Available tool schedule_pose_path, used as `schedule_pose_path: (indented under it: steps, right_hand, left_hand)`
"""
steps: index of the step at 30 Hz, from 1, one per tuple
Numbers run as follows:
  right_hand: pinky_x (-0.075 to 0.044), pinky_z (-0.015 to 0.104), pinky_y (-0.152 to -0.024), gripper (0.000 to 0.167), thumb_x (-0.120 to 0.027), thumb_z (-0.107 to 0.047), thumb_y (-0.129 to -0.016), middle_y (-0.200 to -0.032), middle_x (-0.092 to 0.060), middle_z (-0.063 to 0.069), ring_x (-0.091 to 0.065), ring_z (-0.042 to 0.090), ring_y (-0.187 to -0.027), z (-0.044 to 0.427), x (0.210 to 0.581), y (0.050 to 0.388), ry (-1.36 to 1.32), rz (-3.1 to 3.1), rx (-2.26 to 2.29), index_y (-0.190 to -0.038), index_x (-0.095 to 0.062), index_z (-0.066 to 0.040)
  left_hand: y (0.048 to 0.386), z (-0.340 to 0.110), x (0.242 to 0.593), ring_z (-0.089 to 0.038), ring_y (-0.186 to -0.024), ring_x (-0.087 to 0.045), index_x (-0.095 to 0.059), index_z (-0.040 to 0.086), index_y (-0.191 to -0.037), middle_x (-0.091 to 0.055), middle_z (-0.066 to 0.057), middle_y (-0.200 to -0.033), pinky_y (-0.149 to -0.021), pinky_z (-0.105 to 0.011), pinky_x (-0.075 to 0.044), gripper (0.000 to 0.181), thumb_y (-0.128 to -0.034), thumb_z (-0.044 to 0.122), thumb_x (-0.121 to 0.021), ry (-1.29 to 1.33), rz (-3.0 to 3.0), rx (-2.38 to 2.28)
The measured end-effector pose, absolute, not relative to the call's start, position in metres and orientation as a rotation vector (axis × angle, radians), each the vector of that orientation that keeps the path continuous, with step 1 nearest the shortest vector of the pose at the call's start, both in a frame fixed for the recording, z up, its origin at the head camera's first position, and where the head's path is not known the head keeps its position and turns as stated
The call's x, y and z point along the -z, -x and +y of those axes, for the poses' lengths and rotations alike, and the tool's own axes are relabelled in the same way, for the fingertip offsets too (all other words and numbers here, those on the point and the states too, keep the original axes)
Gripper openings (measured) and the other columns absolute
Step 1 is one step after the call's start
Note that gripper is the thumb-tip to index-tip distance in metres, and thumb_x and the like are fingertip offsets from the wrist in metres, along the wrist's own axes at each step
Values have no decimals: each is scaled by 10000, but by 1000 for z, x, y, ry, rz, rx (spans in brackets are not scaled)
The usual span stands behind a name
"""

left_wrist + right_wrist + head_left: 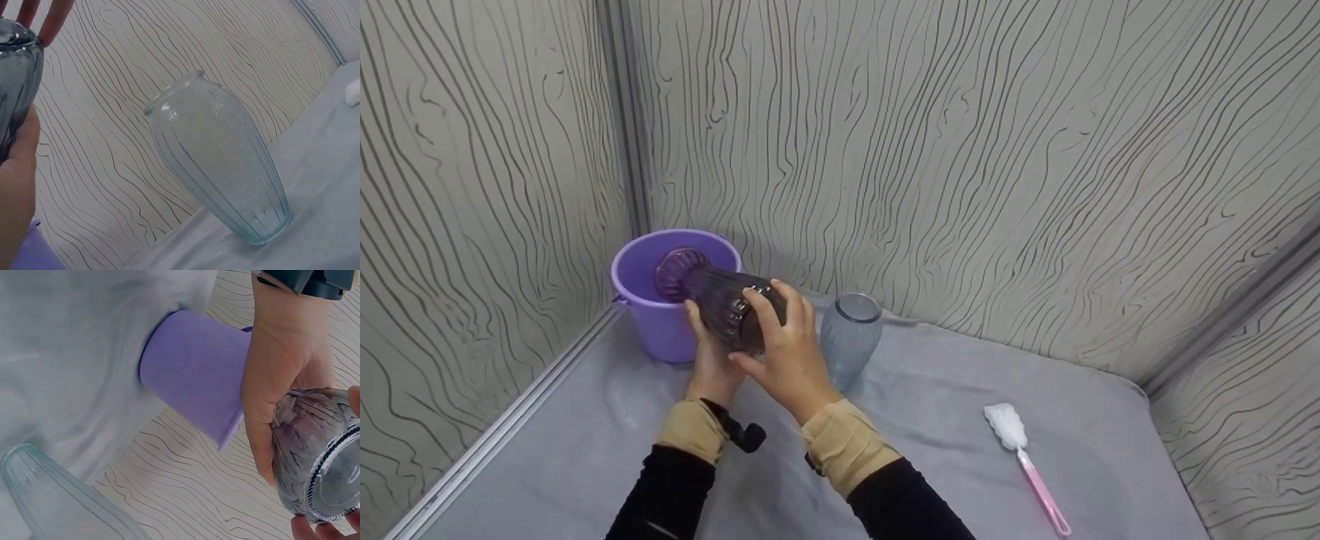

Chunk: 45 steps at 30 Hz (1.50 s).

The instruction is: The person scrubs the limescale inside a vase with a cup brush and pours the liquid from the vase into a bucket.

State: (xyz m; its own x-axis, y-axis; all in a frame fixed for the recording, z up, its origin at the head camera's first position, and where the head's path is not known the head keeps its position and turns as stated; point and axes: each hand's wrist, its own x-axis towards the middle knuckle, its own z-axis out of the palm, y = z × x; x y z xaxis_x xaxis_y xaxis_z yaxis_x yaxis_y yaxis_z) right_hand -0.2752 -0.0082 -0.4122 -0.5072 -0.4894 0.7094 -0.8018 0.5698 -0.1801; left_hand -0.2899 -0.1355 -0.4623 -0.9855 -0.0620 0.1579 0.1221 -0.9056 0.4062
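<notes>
A dark purple-grey ribbed glass vase [716, 296] is tilted on its side, its flared mouth over the opening of a purple bucket [667, 335]. My left hand [715, 371] holds the vase's body from below, thumb along its side. My right hand [793, 360] grips the base end, fingers spread over it and thumb underneath. In the right wrist view the vase's round base [337, 486] faces the camera, with right-hand fingertips at its rim. Whether anything is inside the vase cannot be made out.
A pale blue clear glass vase [851, 341] stands upright just right of my right hand. Farther right lies a white-headed brush with a pink handle [1041, 491]. Grey cloth [945, 420] covers the table, with wood-grain-patterned panels [885, 150] behind and at both sides.
</notes>
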Motion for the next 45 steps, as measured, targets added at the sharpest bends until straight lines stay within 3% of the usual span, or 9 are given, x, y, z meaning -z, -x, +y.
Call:
schedule_pose_path:
  steps: [1, 9, 16, 30, 40, 45]
  right_hand:
    - [-455, 516, -1039, 836, -931, -305, -720, -1444, -402, 202, -427, 400, -1307, -7, 414, 275, -1018, -2204, -685, -1409, -474, -179]
    - [-478, 477, -1017, 866, -940, -321, -699, -1430, -371, 172, -406, 349, -1291, -2, 429, 274, -939, -2258, -753, -1392, -438, -187]
    - [-485, 474, -1001, 880, -948, -332, -681, -1395, -379, 176, -424, 338, -1278, 0, 441, 273, -900, -2239, -799, -1372, -425, -178]
    - [-483, 457, -986, 890, -969, -334, -639, -1353, -389, 156, -444, 322, -1236, 5, 456, 275, -872, -2197, -863, -1334, -438, -167]
    - [-483, 469, -971, 896, -964, -344, -640, -1330, -406, 158, -455, 280, -1207, 11, 476, 274, -831, -2172, -941, -1335, -432, -148]
    - [-484, 434, -996, 892, -965, -326, -638, -1316, -404, 144, -460, 274, -1223, 13, 486, 275, -826, -2134, -1011, -1322, -431, -122]
  left_hand:
    - [290, -135, 463, -86, -1123, -602, -81, 127, -1615, -629, 42, -1222, -1051, -260, -415, 932, -932, 762, -86, 188, -662, 2964]
    - [292, -135, 475, -93, -1100, -613, -388, 113, -1408, -649, 13, -1186, -1010, -253, -464, 812, -942, 759, -226, 130, -741, 2910]
    - [295, -136, 485, -98, -1110, -606, -337, 107, -1457, -627, 17, -1203, -1012, -255, -461, 890, -896, 798, -347, 75, -798, 2901]
    - [293, -136, 493, -128, -1056, -633, -397, 143, -1392, -656, -6, -1153, -964, -278, -500, 862, -825, 767, -582, 23, -728, 2981]
    - [292, -136, 502, -131, -1070, -643, -486, 181, -1329, -676, 5, -1165, -987, -278, -489, 609, -954, 660, -503, 78, -799, 2928]
    - [293, -135, 505, -129, -1068, -640, -446, 174, -1358, -665, 7, -1172, -977, -280, -496, 558, -1003, 605, -453, 98, -855, 2882]
